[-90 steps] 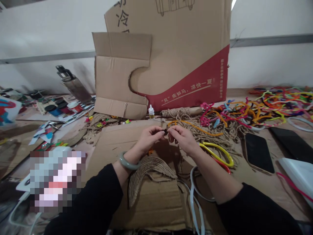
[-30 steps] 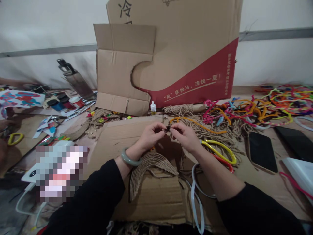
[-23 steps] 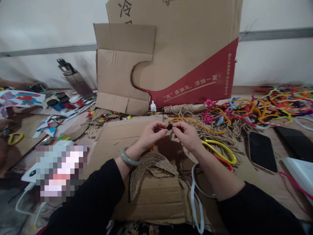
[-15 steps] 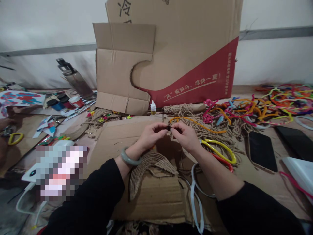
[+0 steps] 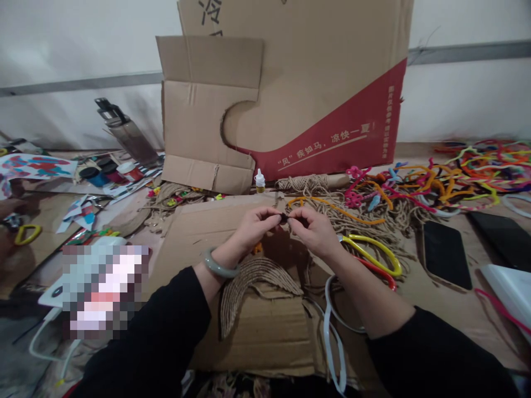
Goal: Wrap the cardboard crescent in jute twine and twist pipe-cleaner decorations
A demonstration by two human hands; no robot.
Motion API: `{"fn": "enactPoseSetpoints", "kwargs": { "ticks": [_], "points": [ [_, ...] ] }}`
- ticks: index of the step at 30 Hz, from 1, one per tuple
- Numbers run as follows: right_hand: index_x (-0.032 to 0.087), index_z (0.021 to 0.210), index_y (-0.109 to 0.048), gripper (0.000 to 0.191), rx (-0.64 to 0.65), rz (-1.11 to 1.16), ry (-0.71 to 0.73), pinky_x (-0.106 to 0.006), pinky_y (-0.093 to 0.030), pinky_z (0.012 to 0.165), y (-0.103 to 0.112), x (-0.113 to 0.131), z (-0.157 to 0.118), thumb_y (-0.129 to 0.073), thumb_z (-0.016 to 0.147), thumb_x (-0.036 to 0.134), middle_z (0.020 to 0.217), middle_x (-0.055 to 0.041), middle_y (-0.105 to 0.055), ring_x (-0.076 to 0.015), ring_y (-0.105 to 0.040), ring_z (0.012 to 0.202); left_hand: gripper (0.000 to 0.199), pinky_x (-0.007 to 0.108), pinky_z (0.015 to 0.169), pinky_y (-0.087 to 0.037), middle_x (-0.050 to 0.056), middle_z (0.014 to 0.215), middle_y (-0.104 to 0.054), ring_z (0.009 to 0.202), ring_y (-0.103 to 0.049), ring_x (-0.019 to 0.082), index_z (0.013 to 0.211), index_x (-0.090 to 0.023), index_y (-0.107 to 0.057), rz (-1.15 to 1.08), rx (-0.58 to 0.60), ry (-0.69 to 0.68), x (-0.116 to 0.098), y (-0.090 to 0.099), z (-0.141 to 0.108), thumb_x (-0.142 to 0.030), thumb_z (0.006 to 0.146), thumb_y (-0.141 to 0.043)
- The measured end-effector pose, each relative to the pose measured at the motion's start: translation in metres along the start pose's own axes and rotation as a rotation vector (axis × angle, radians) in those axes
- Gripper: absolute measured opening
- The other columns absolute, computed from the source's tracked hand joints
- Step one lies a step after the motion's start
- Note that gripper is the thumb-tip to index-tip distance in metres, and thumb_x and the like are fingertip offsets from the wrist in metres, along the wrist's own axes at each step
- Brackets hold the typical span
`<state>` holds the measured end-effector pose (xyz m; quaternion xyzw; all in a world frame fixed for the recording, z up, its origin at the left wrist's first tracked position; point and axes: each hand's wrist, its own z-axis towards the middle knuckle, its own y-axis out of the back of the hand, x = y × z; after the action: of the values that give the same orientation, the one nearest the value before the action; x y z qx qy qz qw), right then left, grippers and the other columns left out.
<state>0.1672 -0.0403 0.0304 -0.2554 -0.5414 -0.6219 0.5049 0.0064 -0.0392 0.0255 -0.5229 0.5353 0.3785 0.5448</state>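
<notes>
Between the fingertips of my left hand (image 5: 258,228) and my right hand (image 5: 312,229) is a small dark piece (image 5: 284,218), too small to name, pinched from both sides. Below my wrists a crescent of coiled twine (image 5: 259,273) lies on a cardboard sheet (image 5: 257,348). A bit of orange (image 5: 258,248) shows under my left hand. Yellow-handled scissors (image 5: 375,254) lie beside my right forearm, with a red handle (image 5: 379,273) partly hidden by it. An orange pipe cleaner (image 5: 340,211) rests on loose twine (image 5: 357,229) just beyond my right hand.
Tall cardboard (image 5: 323,77) stands at the back, a small glue bottle (image 5: 260,181) before it. Colourful pipe cleaners (image 5: 452,182), a phone (image 5: 447,255) and a white hairband (image 5: 327,326) lie right. Paint jars (image 5: 93,177), a bottle (image 5: 130,135) and another person's hand (image 5: 6,221) are left.
My hands stay in nearly the same place, with small shifts of the fingers. More of the dark piece shows between them now, and more orange under my left hand.
</notes>
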Motion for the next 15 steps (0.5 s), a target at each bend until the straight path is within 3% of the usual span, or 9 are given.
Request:
{"fn": "enactPoseSetpoints", "kwargs": {
  "ticks": [10,15],
  "points": [
    [0.018,0.072,-0.059,0.018,0.018,0.034,-0.036,-0.026,-0.040,0.055,0.0006,-0.0058,0.0020,-0.051,0.076,0.033,0.059,0.0007,-0.056,-0.0122,-0.050,0.055,0.028,0.020,0.056,-0.041,-0.001,0.061,-0.061,0.055,-0.055,0.007,0.078,-0.012,-0.064,-0.068,0.051,0.026,0.0013,0.0009,0.0001,-0.034,0.063,-0.074],
    [0.017,0.092,-0.061,0.024,0.073,0.100,-0.035,-0.027,-0.045,0.057,0.0008,-0.0062,0.0008,-0.054,0.076,0.034,0.072,-0.0017,-0.063,-0.0130,-0.055,0.060,0.021,0.021,0.057,-0.041,-0.001,0.058,-0.061,0.054,-0.055,0.008,0.076,-0.012,-0.063,0.038,0.054,0.018,-0.0012,-0.0002,-0.0013,-0.030,0.067,-0.070]
  ]
}}
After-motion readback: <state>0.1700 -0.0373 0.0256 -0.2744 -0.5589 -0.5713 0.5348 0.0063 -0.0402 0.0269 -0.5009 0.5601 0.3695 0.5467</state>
